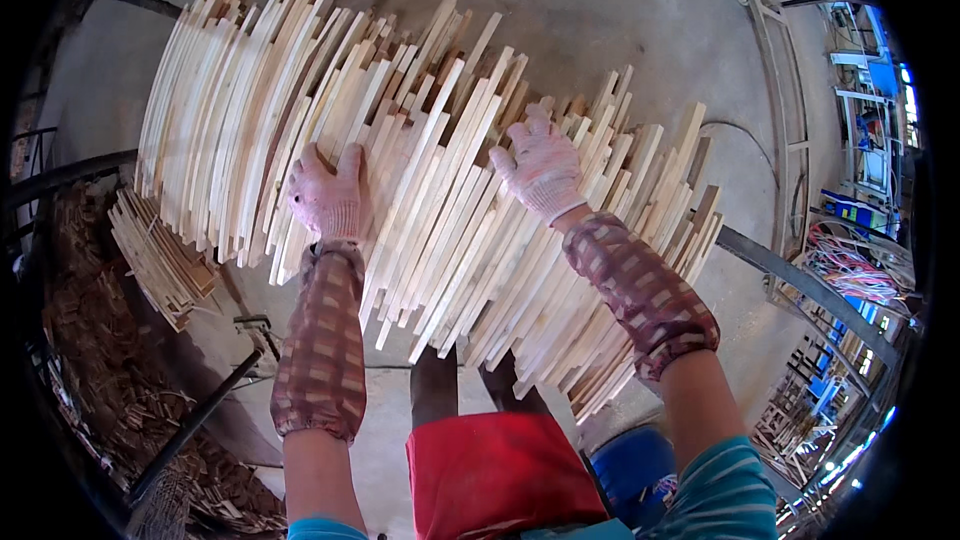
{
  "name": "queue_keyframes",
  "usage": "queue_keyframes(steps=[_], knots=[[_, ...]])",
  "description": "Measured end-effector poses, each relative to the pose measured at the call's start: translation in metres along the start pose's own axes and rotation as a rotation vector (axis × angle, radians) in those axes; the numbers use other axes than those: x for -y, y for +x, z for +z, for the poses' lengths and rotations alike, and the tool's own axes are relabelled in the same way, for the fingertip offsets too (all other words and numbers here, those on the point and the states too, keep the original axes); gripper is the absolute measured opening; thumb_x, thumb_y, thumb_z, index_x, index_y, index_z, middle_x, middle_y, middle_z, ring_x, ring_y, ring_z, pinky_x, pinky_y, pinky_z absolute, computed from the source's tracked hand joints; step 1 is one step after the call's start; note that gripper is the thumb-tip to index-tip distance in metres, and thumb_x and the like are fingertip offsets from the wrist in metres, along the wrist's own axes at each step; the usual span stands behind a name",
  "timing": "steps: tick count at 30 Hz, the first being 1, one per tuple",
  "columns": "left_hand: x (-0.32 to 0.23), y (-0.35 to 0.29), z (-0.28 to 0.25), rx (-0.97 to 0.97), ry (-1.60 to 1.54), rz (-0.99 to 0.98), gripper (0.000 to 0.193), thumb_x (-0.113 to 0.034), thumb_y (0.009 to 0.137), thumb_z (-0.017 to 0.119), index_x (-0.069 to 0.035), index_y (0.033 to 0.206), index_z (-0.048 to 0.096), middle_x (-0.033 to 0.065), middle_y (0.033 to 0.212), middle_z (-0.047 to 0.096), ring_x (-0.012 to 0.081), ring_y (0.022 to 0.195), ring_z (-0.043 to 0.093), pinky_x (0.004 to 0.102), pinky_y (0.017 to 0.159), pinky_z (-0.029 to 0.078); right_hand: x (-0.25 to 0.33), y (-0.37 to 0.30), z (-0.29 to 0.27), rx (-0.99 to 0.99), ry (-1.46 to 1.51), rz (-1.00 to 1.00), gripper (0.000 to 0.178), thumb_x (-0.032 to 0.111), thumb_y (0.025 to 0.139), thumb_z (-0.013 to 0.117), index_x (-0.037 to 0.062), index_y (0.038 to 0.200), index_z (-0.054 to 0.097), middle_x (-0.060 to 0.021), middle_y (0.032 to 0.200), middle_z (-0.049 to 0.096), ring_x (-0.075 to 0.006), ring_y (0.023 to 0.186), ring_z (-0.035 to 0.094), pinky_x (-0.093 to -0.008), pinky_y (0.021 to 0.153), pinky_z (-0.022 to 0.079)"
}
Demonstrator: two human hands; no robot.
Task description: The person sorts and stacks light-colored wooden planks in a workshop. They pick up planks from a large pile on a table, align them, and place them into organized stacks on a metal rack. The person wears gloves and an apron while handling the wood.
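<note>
A wide layer of long, pale wooden strips [430,210] lies side by side before me, with uneven ends and a few darker brown pieces among them. My left hand [326,196], in a pinkish knit glove, rests on the strips left of the middle. Its thumb stands apart from the fingers, whose tips point down onto the wood. Farther right, my right hand [541,168], in a matching glove, lies over the strips with its fingers spread. Neither hand has lifted a strip off the layer. Checked brown sleeve covers [325,350] wrap both forearms.
A smaller bundle of strips [165,258] lies at the left, beside a large heap of wood offcuts [120,370]. Dark metal bars [815,280] run near the strips. At the right stand a metal frame [790,130] and tangled coloured cords [855,265]. A blue container [632,470] is low right.
</note>
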State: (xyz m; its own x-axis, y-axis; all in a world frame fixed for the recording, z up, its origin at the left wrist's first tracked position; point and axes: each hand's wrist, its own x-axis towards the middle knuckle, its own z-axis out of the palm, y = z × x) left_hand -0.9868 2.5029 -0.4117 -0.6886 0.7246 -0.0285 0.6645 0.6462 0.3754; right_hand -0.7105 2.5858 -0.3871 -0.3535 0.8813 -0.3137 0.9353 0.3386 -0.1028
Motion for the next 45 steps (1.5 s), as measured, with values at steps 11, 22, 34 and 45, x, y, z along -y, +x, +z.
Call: queue_keyframes(steps=[11,22,34,45], knots=[[-0.003,0.0,-0.011,0.118,-0.006,-0.068,0.065,-0.053,0.087,0.068,-0.005,0.13,0.059,0.0179,0.113,0.062,0.0355,0.107,0.057,0.0499,0.094,0.045,0.082,-0.074,0.052,-0.068,0.142,-0.554,0.086,0.062,0.093,0.054,0.0051,0.155,0.035,-0.0181,0.162,0.031,-0.0319,0.154,0.021,-0.0517,0.128,0.009],[-0.016,-0.003,-0.027,0.311,0.111,-0.043,0.072,-0.057,0.094,0.058,0.001,0.137,0.051,0.022,0.124,0.059,0.0409,0.114,0.056,0.0508,0.098,0.045,0.077,-0.085,0.049,0.012,0.134,-0.524,0.086,0.059,0.097,0.045,0.0005,0.157,0.026,-0.0219,0.164,0.023,-0.0354,0.154,0.018,-0.0534,0.127,0.005],[0.016,-0.006,-0.002,0.028,0.334,0.324,0.061,-0.046,0.099,0.058,0.001,0.138,0.049,0.0196,0.126,0.058,0.0378,0.116,0.056,0.0477,0.098,0.048,0.06,0.054,-0.051,0.03,0.398,0.308,0.054,0.039,0.097,0.055,0.0067,0.14,0.047,-0.0208,0.141,0.054,-0.0349,0.126,0.058,-0.0472,0.105,0.044],[0.003,0.004,-0.001,0.058,-0.04,0.077,0.063,-0.046,0.098,0.058,0.002,0.138,0.051,0.0259,0.13,0.057,0.0416,0.119,0.055,0.0488,0.1,0.045,0.038,0.046,-0.014,-0.133,0.187,0.162,0.058,0.046,0.099,0.049,0.0066,0.141,0.045,-0.0184,0.124,0.063,-0.0356,0.119,0.059,-0.0545,0.109,0.034]])
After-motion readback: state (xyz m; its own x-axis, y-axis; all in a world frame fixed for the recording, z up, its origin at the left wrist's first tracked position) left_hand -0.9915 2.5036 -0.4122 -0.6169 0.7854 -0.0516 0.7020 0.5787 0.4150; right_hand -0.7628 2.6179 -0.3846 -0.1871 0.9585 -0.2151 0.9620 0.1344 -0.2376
